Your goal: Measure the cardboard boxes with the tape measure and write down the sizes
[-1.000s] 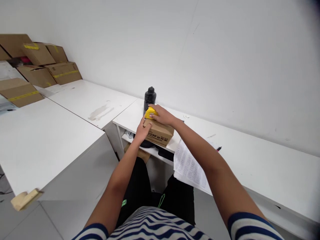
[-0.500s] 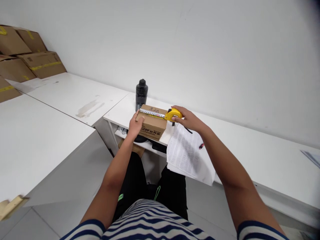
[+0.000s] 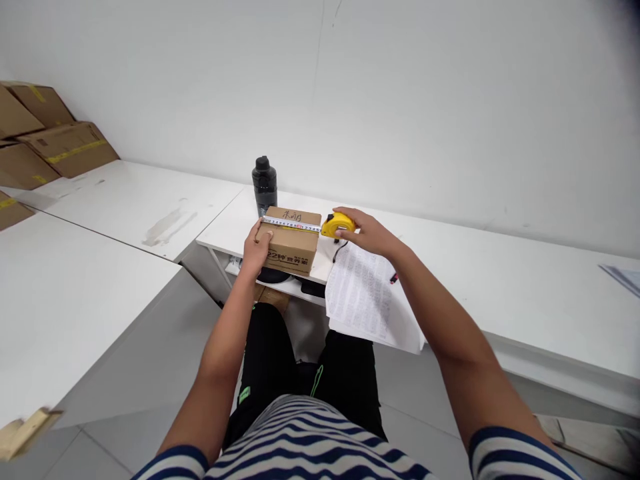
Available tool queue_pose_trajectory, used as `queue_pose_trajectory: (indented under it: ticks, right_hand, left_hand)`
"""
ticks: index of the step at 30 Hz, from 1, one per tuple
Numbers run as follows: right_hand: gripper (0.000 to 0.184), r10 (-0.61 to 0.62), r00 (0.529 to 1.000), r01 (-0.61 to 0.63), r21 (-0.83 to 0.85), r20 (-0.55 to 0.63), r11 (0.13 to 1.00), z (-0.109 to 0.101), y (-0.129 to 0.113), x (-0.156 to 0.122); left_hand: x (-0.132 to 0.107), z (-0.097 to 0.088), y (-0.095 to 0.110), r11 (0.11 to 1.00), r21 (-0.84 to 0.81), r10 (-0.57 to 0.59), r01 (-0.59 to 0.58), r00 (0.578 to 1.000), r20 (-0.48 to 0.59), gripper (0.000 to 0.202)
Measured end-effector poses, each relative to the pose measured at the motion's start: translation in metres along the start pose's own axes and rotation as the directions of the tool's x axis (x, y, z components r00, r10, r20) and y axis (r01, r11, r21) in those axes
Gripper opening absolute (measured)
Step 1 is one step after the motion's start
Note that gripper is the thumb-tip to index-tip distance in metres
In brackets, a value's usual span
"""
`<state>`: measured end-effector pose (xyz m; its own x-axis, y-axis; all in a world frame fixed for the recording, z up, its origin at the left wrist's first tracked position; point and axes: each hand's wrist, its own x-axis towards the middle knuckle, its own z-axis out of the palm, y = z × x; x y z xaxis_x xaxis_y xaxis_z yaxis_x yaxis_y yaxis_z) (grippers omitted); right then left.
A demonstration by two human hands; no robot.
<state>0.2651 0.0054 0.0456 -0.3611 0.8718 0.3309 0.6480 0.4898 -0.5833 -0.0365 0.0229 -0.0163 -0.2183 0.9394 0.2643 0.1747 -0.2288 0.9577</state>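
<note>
A small brown cardboard box (image 3: 290, 252) with dark print and handwriting sits on the white counter. My left hand (image 3: 256, 250) grips its left end, thumb on top, by the end of the metal tape blade (image 3: 293, 223). The blade stretches across the top of the box with its numbers facing up. In my right hand (image 3: 369, 233) is the yellow tape measure (image 3: 339, 225), held by its case just past the box's right edge. A dark strap hangs below the case.
A black bottle (image 3: 265, 187) stands behind the box. Printed papers (image 3: 360, 290) overhang the counter's front edge, with a red-and-black pen (image 3: 394, 278) on them. Larger taped cartons (image 3: 75, 148) are stacked far left. A white wall rises behind.
The view has shifted a little. The box has turned slightly, and my right hand has drawn the tape case a bit farther out, so more of the blade shows.
</note>
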Motion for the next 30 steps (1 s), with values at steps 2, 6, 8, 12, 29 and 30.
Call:
queue_pose_trajectory:
  ticks: [2,6,8,12,29,30]
  right_hand:
    - [0.056,-0.001,1.000,0.001,0.004,0.000,1.000,0.001,-0.002,0.000]
    - [0.056,0.001,1.000,-0.001,0.017,-0.003,1.000,0.002,-0.004,0.002]
    - [0.056,0.002,1.000,-0.001,0.023,-0.010,1.000,0.003,-0.004,0.003]
    - [0.056,0.003,1.000,-0.003,0.026,-0.026,1.000,0.003,-0.005,0.002]
    - [0.059,0.006,0.999,-0.005,0.025,-0.031,1.000,0.004,-0.013,0.006]
    - [0.059,0.008,0.999,-0.007,0.025,-0.033,1.000,0.004,-0.014,0.005]
  left_hand:
    - [0.000,0.000,0.001,1.000,-0.003,0.005,-0.006,1.000,-0.006,0.052]
    - [-0.001,0.000,0.003,1.000,-0.024,-0.007,0.007,1.000,-0.005,0.052]
    - [-0.001,0.000,0.004,0.999,-0.035,-0.012,0.012,1.000,-0.004,0.052]
    - [-0.001,0.000,0.003,0.999,-0.031,-0.010,0.010,1.000,0.004,0.053]
    - [-0.002,-0.001,0.004,0.999,-0.042,-0.022,0.023,0.999,0.026,0.055]
    - [-0.002,0.000,0.004,0.999,-0.043,-0.023,0.024,0.999,0.026,0.055]
